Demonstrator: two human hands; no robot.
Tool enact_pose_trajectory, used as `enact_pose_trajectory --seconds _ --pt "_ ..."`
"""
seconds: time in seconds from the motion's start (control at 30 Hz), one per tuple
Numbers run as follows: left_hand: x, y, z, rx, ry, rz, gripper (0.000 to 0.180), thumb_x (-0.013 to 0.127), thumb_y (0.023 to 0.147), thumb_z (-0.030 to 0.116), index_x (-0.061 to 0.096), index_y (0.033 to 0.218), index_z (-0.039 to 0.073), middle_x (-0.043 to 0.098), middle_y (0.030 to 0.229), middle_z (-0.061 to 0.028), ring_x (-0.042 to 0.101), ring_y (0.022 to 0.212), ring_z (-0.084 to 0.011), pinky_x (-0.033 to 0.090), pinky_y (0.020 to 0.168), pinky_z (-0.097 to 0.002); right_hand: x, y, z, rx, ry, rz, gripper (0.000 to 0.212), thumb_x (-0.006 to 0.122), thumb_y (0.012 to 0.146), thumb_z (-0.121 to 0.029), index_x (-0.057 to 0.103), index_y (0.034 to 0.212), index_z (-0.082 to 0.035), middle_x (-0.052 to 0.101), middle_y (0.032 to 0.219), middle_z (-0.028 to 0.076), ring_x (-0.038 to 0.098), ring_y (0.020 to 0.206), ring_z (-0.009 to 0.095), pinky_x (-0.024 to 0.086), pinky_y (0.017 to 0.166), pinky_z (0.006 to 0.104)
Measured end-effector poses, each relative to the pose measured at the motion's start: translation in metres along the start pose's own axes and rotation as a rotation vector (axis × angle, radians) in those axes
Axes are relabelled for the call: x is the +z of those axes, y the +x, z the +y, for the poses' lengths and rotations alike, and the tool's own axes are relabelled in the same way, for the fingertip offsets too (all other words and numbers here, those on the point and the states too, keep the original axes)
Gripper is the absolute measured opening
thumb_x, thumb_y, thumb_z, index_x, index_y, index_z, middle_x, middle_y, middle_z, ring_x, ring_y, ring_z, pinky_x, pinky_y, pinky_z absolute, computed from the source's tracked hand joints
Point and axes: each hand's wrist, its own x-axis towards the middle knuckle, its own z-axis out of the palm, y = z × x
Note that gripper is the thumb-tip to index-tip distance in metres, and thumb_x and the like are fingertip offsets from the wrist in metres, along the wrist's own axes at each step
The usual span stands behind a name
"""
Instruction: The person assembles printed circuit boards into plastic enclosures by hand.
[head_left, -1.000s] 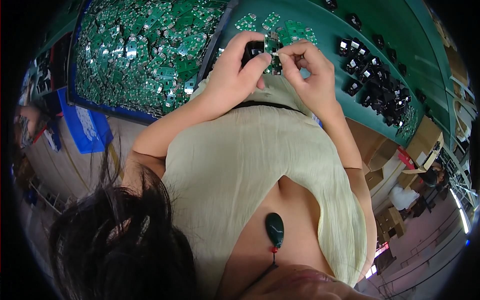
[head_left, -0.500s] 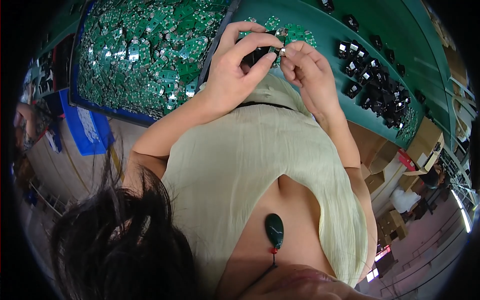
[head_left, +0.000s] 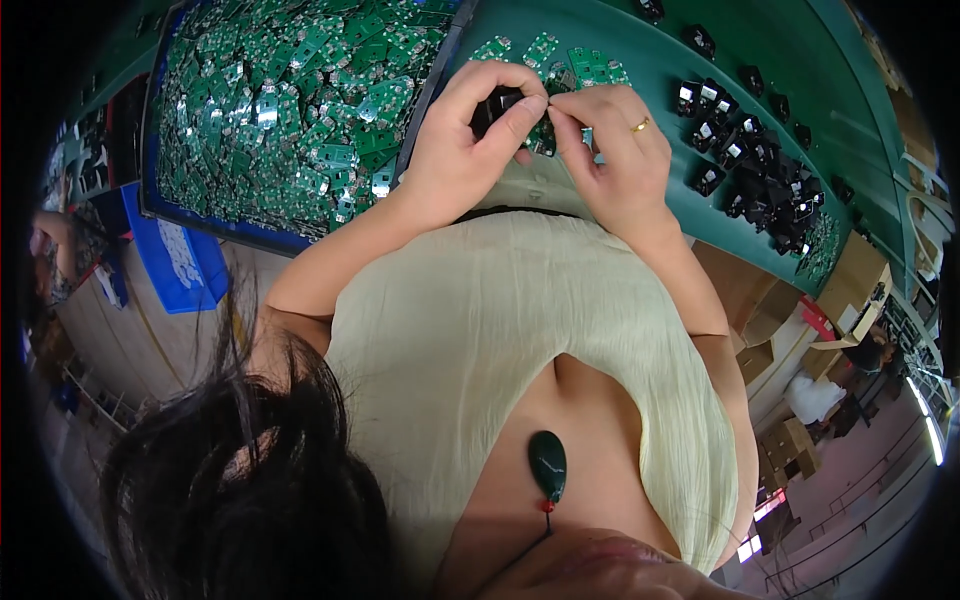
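Both hands met at about twelve o'clock, over the near edge of the green bench (head_left: 640, 60). The left hand (head_left: 462, 160) was curled closed around one small black part (head_left: 497, 103), thumb and forefinger pinching its top. The right hand (head_left: 612, 152), wearing one gold ring (head_left: 640, 125), pinched narrowly on one small green circuit board (head_left: 545, 135) pressed against that black part. About five more loose green boards (head_left: 540, 47) lay on the bench just past the fingers. At eleven o'clock one blue tray (head_left: 230, 225) held a heap of green boards (head_left: 290, 100), far too many to count. At two o'clock a cluster of black parts (head_left: 755, 165), roughly two dozen or more, was spread on the bench, well apart from the hands.
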Motion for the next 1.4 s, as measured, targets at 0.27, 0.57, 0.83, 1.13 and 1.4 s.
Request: enact_pose_trajectory --seconds 0.27,0.57,0.83,1.13,1.4 --pt "0.005 -0.001 0.009 -0.295 -0.307 -0.085 0.022 0.055 0.081 0.005 0.05 0.102 0.006 0.049 0.096 -0.0025 0.051 0.053 -0.0084 0.043 0.043 -0.0187 -0.007 0.004 0.0 0.243 0.193 -0.005 0.019 0.062 0.061 0.006 0.053 0.075 -0.003 0.053 0.068 0.005 0.053 0.054 0.015 0.044 0.048 0.0257" --pt "-0.002 -0.001 0.0 0.007 0.177 -0.019 0.032 0.052 0.08 -0.002 0.049 0.111 0.004 0.043 0.103 -0.0067 0.053 0.063 -0.0075 0.042 0.044 -0.018 -0.011 0.008 0.001 0.068 0.043 -0.054 0.019 0.061 0.059 0.005 0.05 0.072 -0.003 0.052 0.068 0.006 0.053 0.056 0.02 0.043 0.048 0.0274" --pt "-0.001 0.001 0.0 0.214 0.3 0.093 0.033 0.062 0.07 0.006 0.055 0.103 0.009 0.047 0.096 -0.01 0.052 0.084 -0.022 0.045 0.073 -0.0296 -0.007 0.005 -0.003 0.025 -0.03 -0.058 0.021 0.061 0.059 0.005 0.049 0.073 -0.003 0.053 0.069 0.006 0.054 0.062 0.023 0.045 0.052 0.0303" --pt "0.0 0.002 0.001 0.291 0.44 0.094 0.036 0.063 0.069 0.007 0.054 0.103 0.009 0.045 0.1 -0.0109 0.054 0.084 -0.0256 0.048 0.067 -0.0308 0.003 0.0 0.001 0.016 -0.14 -0.057 0.02 0.061 0.059 0.003 0.049 0.074 -0.004 0.049 0.068 0.006 0.053 0.059 0.021 0.045 0.049 0.029" --pt "-0.001 0.001 0.007 0.351 0.551 0.12 0.032 0.062 0.069 0.006 0.055 0.1 0.009 0.047 0.101 -0.0099 0.057 0.077 -0.0255 0.05 0.063 -0.0325 0.008 0.002 -0.005 0.055 -0.161 0.005 0.021 0.06 0.06 0.003 0.048 0.075 -0.004 0.047 0.067 0.006 0.052 0.054 0.021 0.043 0.045 0.0296"
